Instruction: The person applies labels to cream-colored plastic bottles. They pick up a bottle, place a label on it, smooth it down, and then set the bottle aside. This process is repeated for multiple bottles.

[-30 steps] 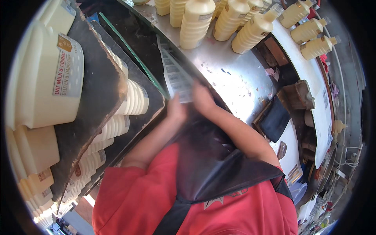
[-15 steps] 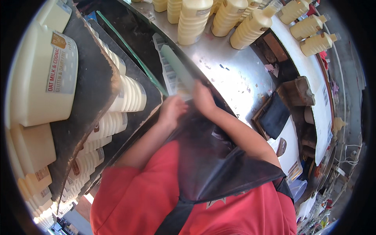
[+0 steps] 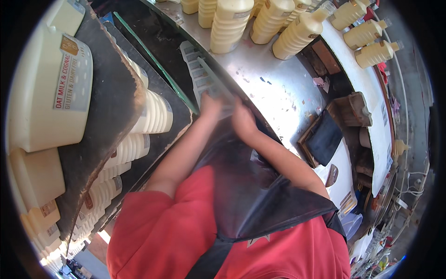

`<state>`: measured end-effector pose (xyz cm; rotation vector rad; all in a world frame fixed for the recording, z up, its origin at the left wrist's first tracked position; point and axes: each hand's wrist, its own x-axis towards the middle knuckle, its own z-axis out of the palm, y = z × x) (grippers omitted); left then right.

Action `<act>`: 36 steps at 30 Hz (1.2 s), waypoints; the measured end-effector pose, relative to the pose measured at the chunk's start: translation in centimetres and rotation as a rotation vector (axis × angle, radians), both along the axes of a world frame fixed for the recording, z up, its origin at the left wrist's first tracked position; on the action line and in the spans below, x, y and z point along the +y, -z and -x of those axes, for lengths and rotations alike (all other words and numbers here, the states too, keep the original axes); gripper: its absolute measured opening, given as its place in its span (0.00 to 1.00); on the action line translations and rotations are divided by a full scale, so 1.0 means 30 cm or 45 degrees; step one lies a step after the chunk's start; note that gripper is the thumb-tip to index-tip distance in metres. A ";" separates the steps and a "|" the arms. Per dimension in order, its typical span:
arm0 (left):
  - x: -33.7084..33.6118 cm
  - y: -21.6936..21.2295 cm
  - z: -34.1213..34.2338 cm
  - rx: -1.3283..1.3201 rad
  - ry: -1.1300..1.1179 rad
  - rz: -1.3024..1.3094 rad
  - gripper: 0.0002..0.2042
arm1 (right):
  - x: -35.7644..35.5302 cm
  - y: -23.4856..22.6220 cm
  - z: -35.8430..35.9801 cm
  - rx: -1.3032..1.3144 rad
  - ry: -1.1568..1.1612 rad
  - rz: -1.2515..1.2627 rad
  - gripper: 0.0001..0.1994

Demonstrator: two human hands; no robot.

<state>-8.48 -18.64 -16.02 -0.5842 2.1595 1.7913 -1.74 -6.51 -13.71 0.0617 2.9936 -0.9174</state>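
Sheet: pale, slim sheet [image 3: 194, 67] in the gap beside the metal counter [image 3: 267, 90], reaching beyond both hands.
Left hand: [image 3: 211, 107] at the sheet's near end; cannot tell how tightly fingers close.
Right hand: [image 3: 244, 122] near the counter edge; fingers blurred, grip unclear.
Risk: uneven pulling could crease or tear the sheet; the edge could snag it.
Writing: red and grey lettering on the tub's [image 3: 35, 102] label [image 3: 72, 76]; sheet print too small to read.

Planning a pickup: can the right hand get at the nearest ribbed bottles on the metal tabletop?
Probably yes: the right hand, at the label sheet, is beside the tabletop; nothing visible blocks the nearest bottles.
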 end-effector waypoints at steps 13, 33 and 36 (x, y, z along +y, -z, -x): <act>-0.075 -0.097 -0.129 -0.415 -0.204 -0.666 0.06 | 0.042 0.011 0.019 0.233 -0.339 0.045 0.32; -0.097 0.011 -0.211 0.175 -0.234 -0.675 0.15 | 0.004 -0.123 0.000 0.183 -0.505 -0.467 0.05; -0.104 -0.011 -0.252 0.292 0.219 0.344 0.25 | -0.006 -0.121 0.000 0.217 -0.375 -0.404 0.03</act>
